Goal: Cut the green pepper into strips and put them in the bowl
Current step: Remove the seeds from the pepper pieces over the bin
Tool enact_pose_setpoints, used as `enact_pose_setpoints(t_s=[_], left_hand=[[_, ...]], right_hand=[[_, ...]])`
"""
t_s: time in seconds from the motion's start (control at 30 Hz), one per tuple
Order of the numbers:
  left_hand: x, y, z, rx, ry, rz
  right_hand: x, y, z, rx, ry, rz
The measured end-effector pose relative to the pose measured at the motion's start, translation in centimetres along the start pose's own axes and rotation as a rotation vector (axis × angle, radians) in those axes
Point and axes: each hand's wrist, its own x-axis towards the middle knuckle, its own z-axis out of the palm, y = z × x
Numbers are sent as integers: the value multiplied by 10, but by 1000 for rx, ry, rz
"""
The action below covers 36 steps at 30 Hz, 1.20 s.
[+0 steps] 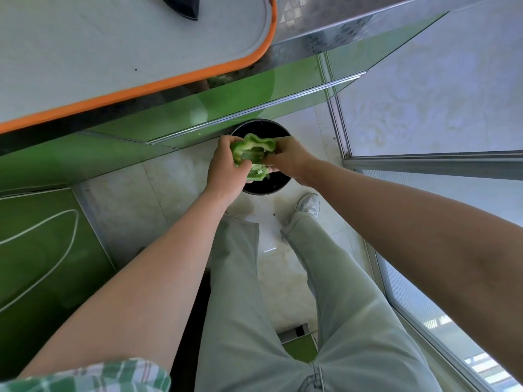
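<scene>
I am looking down past the counter edge at the floor. Both hands hold an opened green pepper (253,149) over a round black bin (276,184) that stands on the floor tiles. My left hand (226,168) grips the pepper's left side, fingers curled round it. My right hand (288,159) pinches into the pale seed core (259,172) at the pepper's lower right. The cutting board (85,52), white with an orange rim, lies on the counter at the upper left. No bowl is in view.
A dark object (182,4) lies at the top edge of the board. Green cabinet fronts (42,250) run along the left. A glass and metal door frame (424,162) stands to the right. My legs and a shoe (310,205) are below the bin.
</scene>
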Motion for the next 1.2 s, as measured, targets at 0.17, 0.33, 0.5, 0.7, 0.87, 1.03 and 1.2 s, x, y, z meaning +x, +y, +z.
enact_pose_setpoints(t_s=[0.17,0.33,0.5,0.7,0.87,1.03,1.2], left_hand=[[-1,-1,-2,10,15,-18],[-5,5,1,-163,-40,-76],[-6,2,-5,-43,60,-45],[-6,0,-7,-58,59,-67],[-6,2,-7,-68,57,-63],[-6,6,-9,-116,43,-101],[-8,11,-8,-140,-16,-114]], right_hand=[[-9,0,-3,87,-71,30],[-4,-6,6,-21,78,-62],[-6,4,-4,-40,-19,83],[-8,16,-17,-174,213,-5],[-5,0,-6,-309,345,-70],[-9,-11,-3,-138,250,-243],[-6,-20,3,-160,85,-276]])
